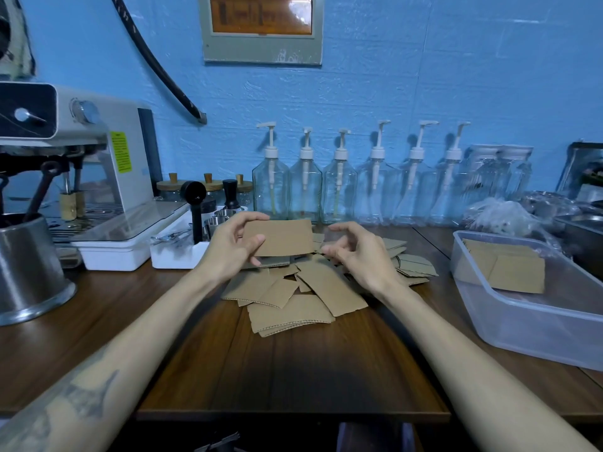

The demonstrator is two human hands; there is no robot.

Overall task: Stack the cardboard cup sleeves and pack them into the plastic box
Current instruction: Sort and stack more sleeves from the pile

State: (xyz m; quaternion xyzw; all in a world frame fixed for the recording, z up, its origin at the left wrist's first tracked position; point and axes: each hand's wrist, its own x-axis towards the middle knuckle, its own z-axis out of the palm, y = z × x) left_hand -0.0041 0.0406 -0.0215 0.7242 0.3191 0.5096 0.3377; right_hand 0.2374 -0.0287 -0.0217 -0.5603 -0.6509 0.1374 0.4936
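Blue-painted wall behind, dark wooden surface (pixel 293 370) in front, seen from the single head view. Along the far edge: a row of clear pump bottles (pixel 339 184); at far left an espresso machine (pixel 81 151) and a steel pitcher (pixel 29 269).

Left hand (pixel 228 246) raised over the middle of the surface, grip grasping one flat cardboard sleeve (pixel 279 238), thumb on the near face, fingers curled over the top edge and behind. Long axis of that sleeve running left to right, face tilted toward the camera.

Right hand (pixel 352 252) just right of the held sleeve, apart from its right edge, fingers loosely curled, grip released and holding nothing.

Loose pile of sleeves (pixel 293 298) lying scattered on the surface directly under and near both hands, overlapping at mixed angles.

Plastic box (pixel 535 324) at the right, well apart from the left hand, nearer the right one; a few sleeves already lying flat inside (pixel 509 269).

Judged step: gathering a stack, most of the pile not yet packed. Next sleeve lies below and slightly near the right hand, so probably that hand's pick, then squared against the one held.
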